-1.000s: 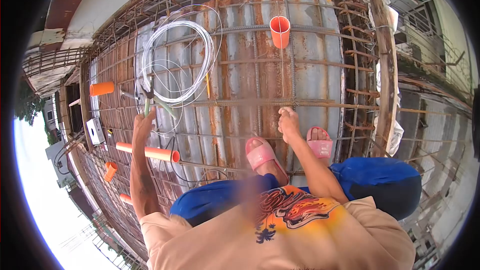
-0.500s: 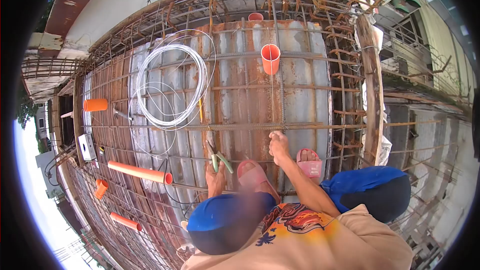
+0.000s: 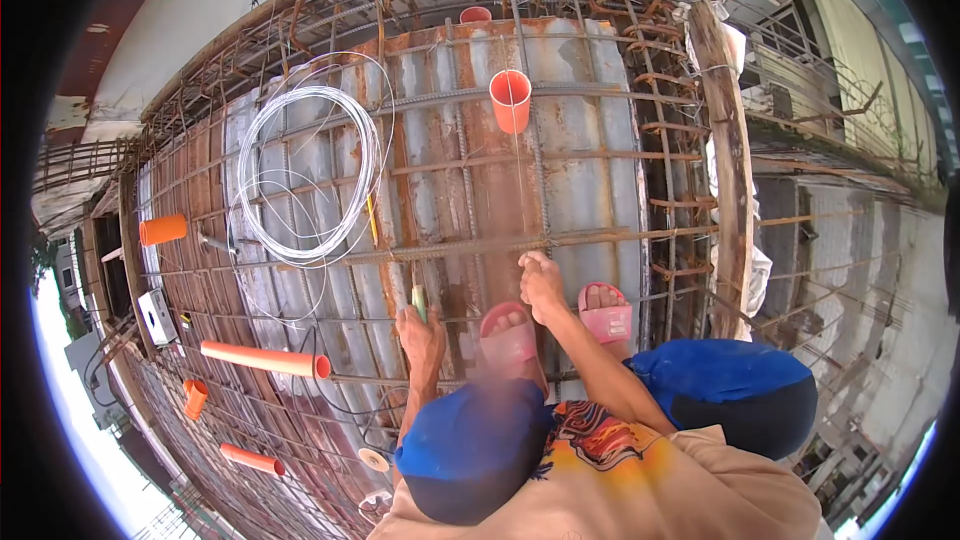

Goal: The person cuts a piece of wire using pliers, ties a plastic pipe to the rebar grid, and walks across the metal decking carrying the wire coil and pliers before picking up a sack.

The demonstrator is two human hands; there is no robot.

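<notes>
My left hand (image 3: 422, 338) is closed around a pair of green-handled pliers (image 3: 419, 300). Only part of a green handle shows past the fingers; the jaws cannot be made out. My right hand (image 3: 542, 287) is closed in a pinch on a thin wire (image 3: 518, 180), just below a crossing bar of the rebar grid (image 3: 600, 236). That wire runs up from the fingers to an upright orange pipe (image 3: 511, 115) and crosses its open top. Both hands are low over the grid, in front of my knees and pink sandals (image 3: 607, 315).
A coil of white wire (image 3: 250, 155) lies on the grid at left, beside a yellow pencil-like stick (image 3: 372, 220). Farther left are a long orange pipe (image 3: 260, 358), shorter orange pieces (image 3: 163, 230) and a white box (image 3: 156, 317). Corrugated metal sheets (image 3: 425, 180) lie under the bars.
The view has shifted, so most things sit farther left. My left hand has turned, and the pliers' dark jaws and second handle no longer show. My right hand keeps its pinch.
</notes>
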